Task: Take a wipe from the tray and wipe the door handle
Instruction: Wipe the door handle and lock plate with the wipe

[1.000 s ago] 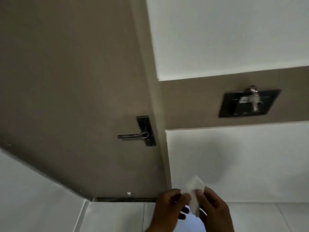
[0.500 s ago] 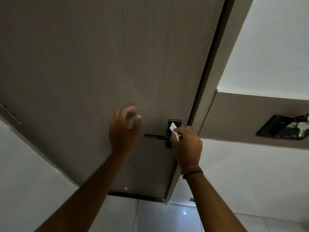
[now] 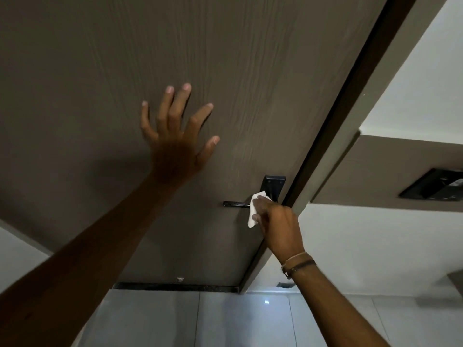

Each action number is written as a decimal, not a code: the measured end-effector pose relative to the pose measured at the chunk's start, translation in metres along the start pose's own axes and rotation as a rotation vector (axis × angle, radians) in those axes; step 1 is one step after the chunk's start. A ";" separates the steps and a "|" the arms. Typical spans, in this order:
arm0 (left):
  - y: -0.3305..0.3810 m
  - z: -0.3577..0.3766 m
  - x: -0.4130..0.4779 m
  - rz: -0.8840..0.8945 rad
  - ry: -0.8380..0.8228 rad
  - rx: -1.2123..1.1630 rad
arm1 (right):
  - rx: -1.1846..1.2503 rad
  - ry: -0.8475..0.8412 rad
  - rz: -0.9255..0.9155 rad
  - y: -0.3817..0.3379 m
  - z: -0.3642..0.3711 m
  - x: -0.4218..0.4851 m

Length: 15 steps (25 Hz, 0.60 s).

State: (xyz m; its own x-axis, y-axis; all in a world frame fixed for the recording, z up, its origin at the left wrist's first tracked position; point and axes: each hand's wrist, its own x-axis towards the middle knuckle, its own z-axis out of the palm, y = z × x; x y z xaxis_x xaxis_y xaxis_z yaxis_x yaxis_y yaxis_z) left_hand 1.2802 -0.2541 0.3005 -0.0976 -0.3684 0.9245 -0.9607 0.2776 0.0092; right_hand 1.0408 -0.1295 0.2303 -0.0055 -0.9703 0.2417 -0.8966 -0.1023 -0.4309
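A dark metal lever door handle (image 3: 235,203) with a black backplate (image 3: 274,185) sits on the right side of a brown wood-grain door (image 3: 225,71). My right hand (image 3: 278,222) grips a small white wipe (image 3: 253,209) and presses it against the handle where the lever meets the plate. That inner end of the lever is hidden by the wipe and fingers. My left hand (image 3: 176,139) is spread flat against the door panel, up and to the left of the handle, holding nothing.
The door frame (image 3: 333,156) runs diagonally right of the handle. A dark recessed wall panel (image 3: 431,187) sits at the far right on a brown band. White walls flank the door, and pale floor tiles (image 3: 225,319) lie below.
My view has come closer to the door. My left hand opened its fingers and pressed flat on the door. My right hand has slid the wipe onto the lever near the plate.
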 end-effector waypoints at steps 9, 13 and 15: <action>-0.020 0.034 -0.009 0.116 0.041 0.010 | -0.705 -0.073 0.008 -0.022 0.007 0.019; -0.019 0.038 -0.007 0.141 0.066 -0.006 | -0.589 -0.174 -0.151 -0.039 0.027 0.034; -0.019 0.040 -0.006 0.153 0.079 -0.012 | -0.602 -0.200 -0.159 -0.026 0.017 0.036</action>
State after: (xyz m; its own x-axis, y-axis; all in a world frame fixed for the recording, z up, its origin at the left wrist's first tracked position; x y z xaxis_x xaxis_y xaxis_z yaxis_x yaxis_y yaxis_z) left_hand 1.2888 -0.2924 0.2796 -0.2215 -0.2499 0.9426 -0.9327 0.3364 -0.1300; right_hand 1.0712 -0.1657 0.2358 0.1779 -0.9815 0.0712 -0.9712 -0.1635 0.1733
